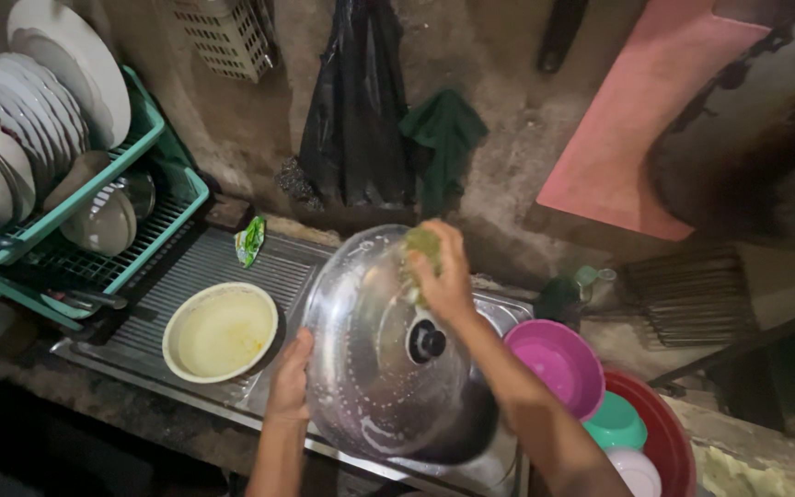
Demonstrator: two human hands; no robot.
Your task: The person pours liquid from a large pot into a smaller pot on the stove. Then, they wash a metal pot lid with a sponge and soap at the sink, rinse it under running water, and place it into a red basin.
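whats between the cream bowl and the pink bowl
In the head view, the glass pot lid fills that stretch, left hand on its rim, right hand pressing a sponge on it.

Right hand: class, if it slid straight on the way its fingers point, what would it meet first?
The right hand points up and away across the glass lid; past its rim, probably the hanging green cloth or the wall; depth unclear.

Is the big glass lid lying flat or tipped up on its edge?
Tipped up. The glass lid stands on edge over the sink, knob facing the camera; the left hand steadies its rim, the right hand presses a sponge against it.
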